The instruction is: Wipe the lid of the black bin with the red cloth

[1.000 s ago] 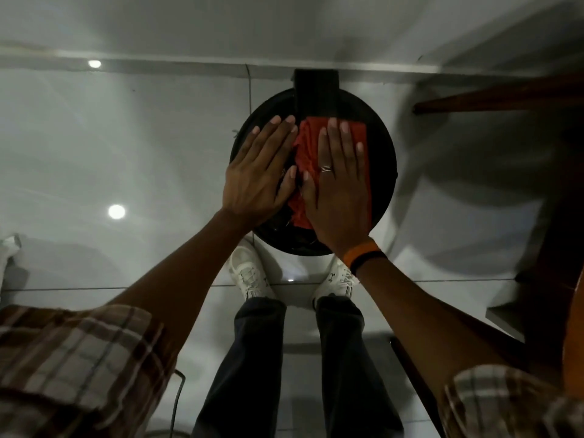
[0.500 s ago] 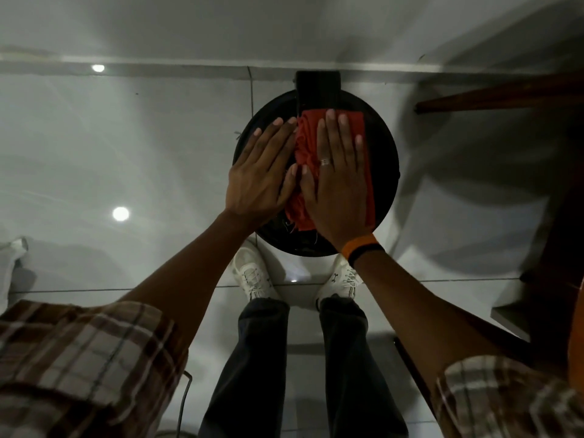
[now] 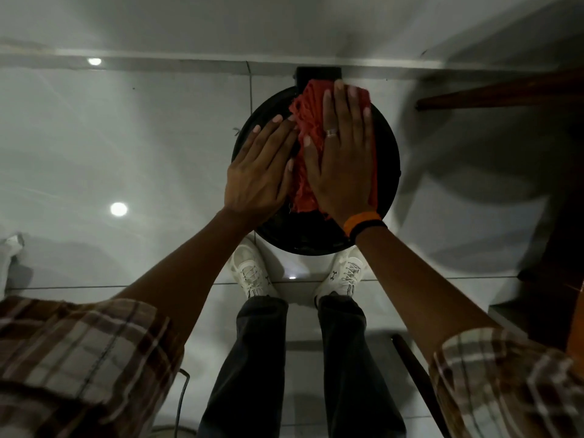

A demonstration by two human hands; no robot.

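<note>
The left hand point(image 3: 257, 172) is laid flat, fingers released, on the lid point(image 3: 387, 165) beside the red cloth point(image 3: 308, 121), pinned under the flat right hand point(image 3: 343, 162) (unclenched), long axis running toward the far hinge.

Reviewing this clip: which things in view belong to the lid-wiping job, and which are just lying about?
In the job:
red cloth
black bin lid
right hand, flat on the cloth
left hand, flat on the lid

Lying about:
wooden furniture leg
cable on the floor
white object at the left edge
</note>
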